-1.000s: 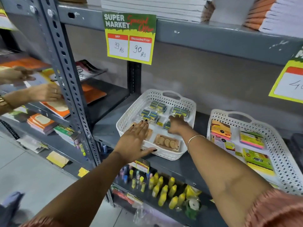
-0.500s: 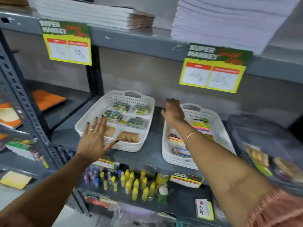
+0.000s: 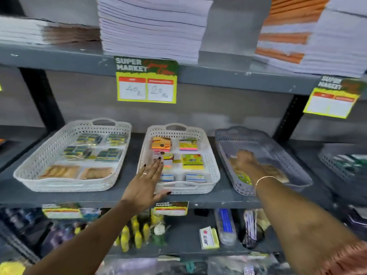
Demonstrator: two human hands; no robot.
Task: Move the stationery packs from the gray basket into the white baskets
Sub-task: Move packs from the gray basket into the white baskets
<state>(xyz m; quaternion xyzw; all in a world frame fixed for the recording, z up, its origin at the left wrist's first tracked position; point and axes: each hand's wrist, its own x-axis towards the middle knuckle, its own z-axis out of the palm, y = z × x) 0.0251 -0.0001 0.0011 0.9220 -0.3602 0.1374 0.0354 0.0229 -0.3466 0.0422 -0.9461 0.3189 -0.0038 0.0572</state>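
Fingers of my left hand [image 3: 146, 185] lie spread over the middle white perforated plastic basket [image 3: 210, 171]; my right hand [image 3: 245, 161] reaches into the gray perforated plastic basket [image 3: 278, 147], its grip too blurred to tell.

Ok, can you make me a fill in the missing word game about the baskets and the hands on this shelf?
1. The right hand reaches into the ____ basket.
2. The left hand is flat and open over the front of the ____ white basket.
3. On the shelf, the gray basket stands to the ____ of both white baskets.
4. The right wrist wears a thin ____.

Missing words: gray; middle; right; bracelet
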